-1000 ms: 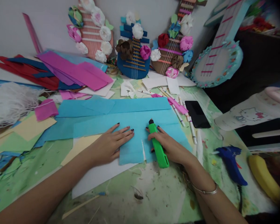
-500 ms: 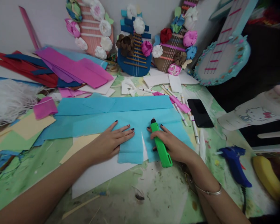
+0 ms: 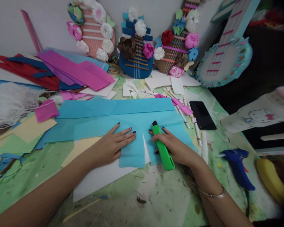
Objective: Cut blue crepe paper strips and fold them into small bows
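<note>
Head view showed, at frame centre, blue paper (image 3: 140,123) under a flat left hand (image 3: 115,143), then a slit (image 3: 145,150), then the right hand (image 3: 171,145) clamped on a green cutter (image 3: 165,154), and uneven pulling could have torn the paper crookedly.

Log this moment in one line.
left hand: spread flat on light-blue paper | right hand: holding green cutter, tip pointing away | light-blue paper: slit open between hands | glue gun: on table
</note>
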Demonstrator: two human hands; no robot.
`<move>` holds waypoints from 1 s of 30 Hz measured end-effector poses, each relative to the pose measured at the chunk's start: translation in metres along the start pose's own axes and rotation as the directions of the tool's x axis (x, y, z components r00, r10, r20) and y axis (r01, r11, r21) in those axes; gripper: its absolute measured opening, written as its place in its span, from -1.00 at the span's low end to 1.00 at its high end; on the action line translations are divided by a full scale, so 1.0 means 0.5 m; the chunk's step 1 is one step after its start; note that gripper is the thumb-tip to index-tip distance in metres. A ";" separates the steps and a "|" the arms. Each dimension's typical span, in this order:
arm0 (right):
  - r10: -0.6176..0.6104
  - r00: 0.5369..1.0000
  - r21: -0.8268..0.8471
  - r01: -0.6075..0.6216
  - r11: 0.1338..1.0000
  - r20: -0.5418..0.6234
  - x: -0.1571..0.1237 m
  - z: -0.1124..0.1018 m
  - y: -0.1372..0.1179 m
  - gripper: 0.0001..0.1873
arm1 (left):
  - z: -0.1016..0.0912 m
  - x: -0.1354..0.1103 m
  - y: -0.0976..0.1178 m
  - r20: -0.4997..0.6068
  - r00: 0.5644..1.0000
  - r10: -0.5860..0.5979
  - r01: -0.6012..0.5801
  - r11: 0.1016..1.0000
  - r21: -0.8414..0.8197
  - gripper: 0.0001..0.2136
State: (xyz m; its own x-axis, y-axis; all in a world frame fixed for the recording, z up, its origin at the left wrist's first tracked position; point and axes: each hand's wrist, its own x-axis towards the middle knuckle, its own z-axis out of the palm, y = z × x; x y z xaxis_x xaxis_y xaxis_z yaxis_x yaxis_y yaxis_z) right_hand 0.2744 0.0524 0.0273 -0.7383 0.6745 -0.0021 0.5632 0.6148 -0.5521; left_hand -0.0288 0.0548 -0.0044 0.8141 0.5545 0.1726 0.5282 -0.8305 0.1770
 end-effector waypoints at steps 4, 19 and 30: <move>-0.012 0.999 -0.081 0.009 0.997 -0.040 -0.007 0.001 0.003 -0.69 | 0.003 0.004 0.020 -0.092 0.988 0.126 -0.124 0.992 0.029 -0.52; 0.138 0.794 0.084 -0.110 0.990 -0.592 -0.026 -0.012 -0.003 -0.64 | -0.007 0.018 0.095 -0.304 0.909 0.284 -0.279 0.958 0.061 -0.73; 0.395 0.643 0.551 0.050 0.833 -0.656 -0.011 0.015 0.022 -0.61 | -0.058 0.086 -0.043 -0.216 0.951 -0.220 0.133 0.925 -0.355 -0.77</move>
State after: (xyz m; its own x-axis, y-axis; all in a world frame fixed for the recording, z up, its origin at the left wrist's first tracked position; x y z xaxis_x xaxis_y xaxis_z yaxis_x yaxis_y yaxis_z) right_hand 0.2818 0.0522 0.0148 -0.0089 0.9447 0.3277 0.2281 0.3210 -0.9192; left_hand -0.0124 0.0979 0.0275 0.6062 0.7217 0.3342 0.5114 -0.6755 0.5311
